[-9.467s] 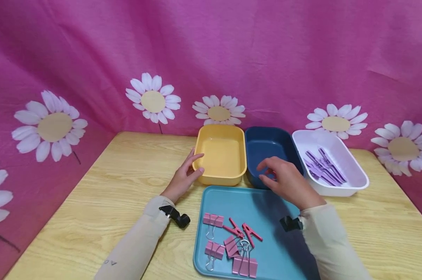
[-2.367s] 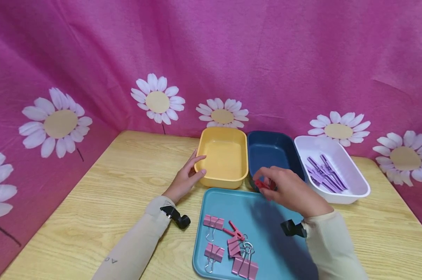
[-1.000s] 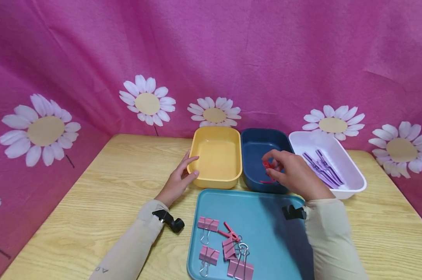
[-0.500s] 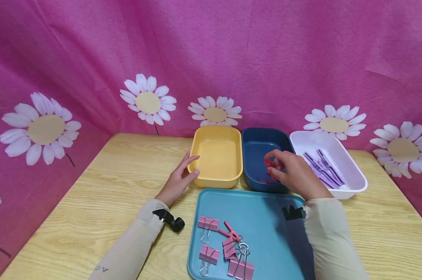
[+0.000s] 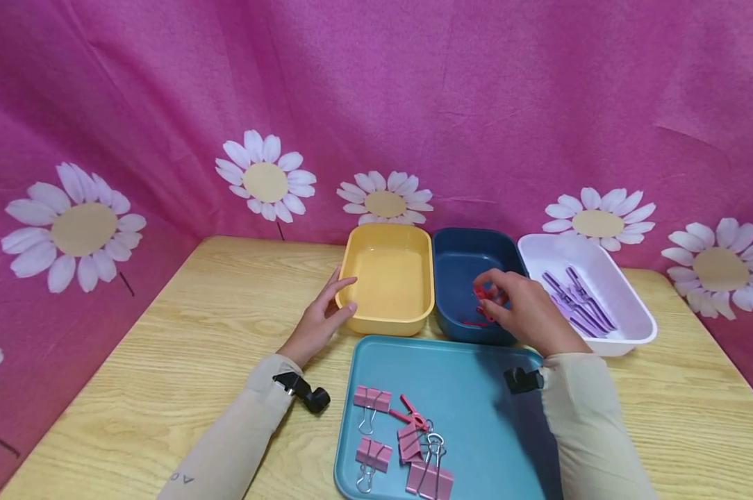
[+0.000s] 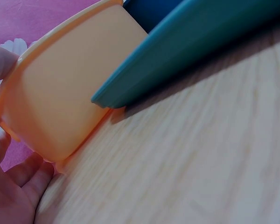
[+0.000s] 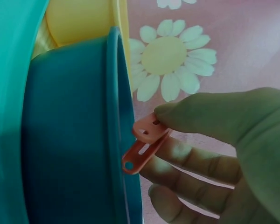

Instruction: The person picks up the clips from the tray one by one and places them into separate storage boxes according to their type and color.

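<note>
On the wooden table [image 5: 183, 361] we see a teal tray [image 5: 470, 389] at six o'clock, with the yellow bin [image 5: 385, 278] and navy bin [image 5: 460, 267] at twelve. Our left hand [image 5: 319, 321] rests straight-fingered against the yellow bin's corner. Our right hand [image 5: 526, 312] pinches a red clothespin [image 7: 142, 147] over the navy bin, at three o'clock of the yellow one.

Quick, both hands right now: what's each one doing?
Left hand: open, fingers resting on the yellow bin.
Right hand: pinching a red clip over the blue bin.
</note>
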`<state>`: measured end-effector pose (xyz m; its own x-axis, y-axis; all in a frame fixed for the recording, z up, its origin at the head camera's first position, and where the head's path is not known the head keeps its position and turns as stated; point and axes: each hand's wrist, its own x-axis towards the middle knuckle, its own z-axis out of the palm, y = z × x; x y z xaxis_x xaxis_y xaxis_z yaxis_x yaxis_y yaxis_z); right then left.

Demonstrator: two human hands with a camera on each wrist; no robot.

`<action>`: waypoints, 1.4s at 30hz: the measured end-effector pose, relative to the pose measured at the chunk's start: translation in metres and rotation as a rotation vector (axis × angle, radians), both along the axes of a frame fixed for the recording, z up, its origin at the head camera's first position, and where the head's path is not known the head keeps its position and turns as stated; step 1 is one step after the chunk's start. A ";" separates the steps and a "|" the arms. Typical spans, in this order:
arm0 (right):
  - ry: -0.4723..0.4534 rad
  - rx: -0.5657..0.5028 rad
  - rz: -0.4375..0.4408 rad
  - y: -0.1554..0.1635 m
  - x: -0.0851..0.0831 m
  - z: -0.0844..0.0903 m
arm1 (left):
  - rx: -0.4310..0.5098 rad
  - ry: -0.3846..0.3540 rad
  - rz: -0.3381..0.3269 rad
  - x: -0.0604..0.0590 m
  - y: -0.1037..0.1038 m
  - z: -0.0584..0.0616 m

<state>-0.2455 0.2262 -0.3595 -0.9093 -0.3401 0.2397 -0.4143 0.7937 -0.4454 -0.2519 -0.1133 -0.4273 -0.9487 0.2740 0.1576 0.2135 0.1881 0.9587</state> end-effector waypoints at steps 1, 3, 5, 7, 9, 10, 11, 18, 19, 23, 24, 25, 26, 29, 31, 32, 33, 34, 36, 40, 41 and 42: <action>-0.004 0.000 -0.002 0.000 0.000 -0.001 | -0.002 -0.001 0.001 0.000 0.000 0.000; -0.016 -0.001 -0.010 0.000 -0.001 -0.002 | -0.003 -0.002 0.002 0.000 0.000 0.000; -0.039 -0.005 -0.022 0.001 -0.001 -0.002 | -0.007 -0.007 0.003 0.000 0.000 0.000; -0.058 -0.005 -0.033 0.002 -0.001 -0.003 | -0.012 -0.010 0.004 0.000 0.000 0.000; -0.077 -0.004 -0.043 0.002 -0.001 -0.003 | -0.017 -0.013 0.005 0.000 0.000 0.000; -0.086 -0.003 -0.048 0.003 -0.001 -0.004 | -0.019 -0.014 0.005 0.000 0.000 0.001; -0.092 -0.002 -0.050 0.003 -0.001 -0.004 | -0.020 -0.013 0.005 0.000 0.001 0.001; -0.117 0.000 -0.056 0.004 -0.002 -0.008 | -0.023 -0.008 0.006 0.000 0.000 0.000; -0.117 -0.002 -0.055 0.004 -0.003 -0.009 | -0.022 -0.007 0.006 0.000 0.000 0.000; -0.113 -0.008 -0.041 0.004 -0.004 -0.011 | -0.016 -0.003 0.004 0.000 0.000 0.000; -0.113 -0.009 -0.037 0.004 -0.004 -0.011 | -0.016 -0.003 0.005 0.000 0.000 -0.001; -0.113 -0.009 -0.033 0.004 -0.005 -0.011 | -0.015 -0.003 0.004 0.000 0.000 -0.001; -0.116 -0.009 -0.033 0.004 -0.005 -0.012 | -0.015 -0.003 0.004 0.000 0.000 -0.001; -0.127 -0.008 -0.038 0.004 -0.005 -0.012 | -0.019 -0.002 0.006 0.000 -0.001 -0.001; -0.138 -0.009 -0.043 0.004 -0.005 -0.013 | -0.022 -0.002 0.007 0.000 -0.001 -0.001; -0.141 -0.008 -0.044 0.004 -0.006 -0.013 | -0.023 0.000 0.008 0.000 -0.001 -0.001; -0.144 -0.009 -0.044 0.004 -0.006 -0.013 | -0.025 0.001 0.008 0.000 -0.001 -0.001; -0.147 -0.010 -0.043 0.004 -0.006 -0.013 | -0.027 0.001 0.009 0.000 -0.001 -0.001; -0.152 -0.007 -0.041 0.004 -0.006 -0.013 | -0.025 0.000 0.008 0.000 -0.001 -0.001; -0.162 -0.006 -0.035 0.004 -0.006 -0.013 | -0.024 -0.002 0.010 0.000 -0.001 -0.001; -0.164 -0.006 -0.034 0.004 -0.006 -0.013 | -0.024 -0.002 0.010 -0.001 0.000 -0.001; -0.166 -0.006 -0.033 0.004 -0.006 -0.013 | -0.024 -0.004 0.011 -0.001 0.000 -0.001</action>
